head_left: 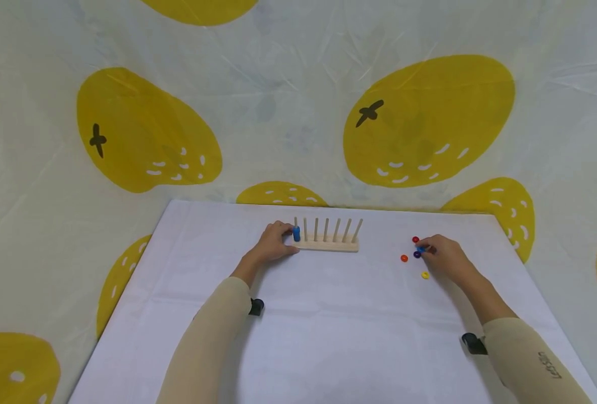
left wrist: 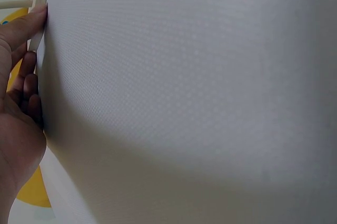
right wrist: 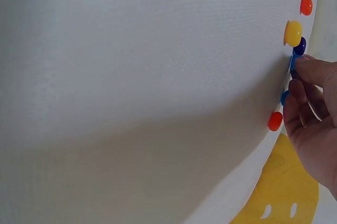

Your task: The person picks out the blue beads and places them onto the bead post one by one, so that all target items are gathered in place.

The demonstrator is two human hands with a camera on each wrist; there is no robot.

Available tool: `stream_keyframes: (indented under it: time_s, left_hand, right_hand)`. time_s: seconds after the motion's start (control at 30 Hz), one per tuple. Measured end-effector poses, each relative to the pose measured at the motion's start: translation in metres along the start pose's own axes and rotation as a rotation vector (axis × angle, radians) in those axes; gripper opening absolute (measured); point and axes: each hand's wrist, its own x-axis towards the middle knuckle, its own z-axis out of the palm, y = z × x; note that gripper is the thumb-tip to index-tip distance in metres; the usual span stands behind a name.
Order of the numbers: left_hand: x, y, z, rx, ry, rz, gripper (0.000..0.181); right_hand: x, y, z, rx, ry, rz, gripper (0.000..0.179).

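A wooden peg rack (head_left: 329, 245) with a row of several upright pegs stands at the far middle of the table. Blue beads (head_left: 296, 234) are stacked on its leftmost peg. My left hand (head_left: 274, 242) grips the rack's left end, thumb at the front edge of the base and fingers behind. Off to the right, my right hand (head_left: 445, 255) pinches a blue bead (right wrist: 296, 62) between thumb and fingers, close over the table. Around those fingertips lie a dark blue bead (head_left: 417, 255), red bead (head_left: 416, 239), orange bead (head_left: 404, 258) and yellow bead (head_left: 425, 275).
A white cloth (head_left: 329, 325) covers the table. Behind it hangs a pale curtain (head_left: 288, 112) printed with large yellow fruit. Black wrist cameras stick out from both sleeves. In the right wrist view, another blue bead (right wrist: 285, 98) shows partly behind the fingers.
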Motion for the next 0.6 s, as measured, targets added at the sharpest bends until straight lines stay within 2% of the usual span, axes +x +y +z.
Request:
stream_keyframes:
  time_s: [0.27, 0.6]
  left_hand:
    - [-0.0003, 0.0004, 0.0001, 0.006, 0.001, 0.01, 0.064]
    - [-0.001, 0.0013, 0.0005, 0.002, 0.02, 0.027, 0.063]
  right_hand:
    - [-0.0013, 0.0009, 0.0004, -0.048, 0.027, -0.051, 0.026]
    - [-0.004, 0.0032, -0.001, -0.026, 0.046, -0.048, 0.026]
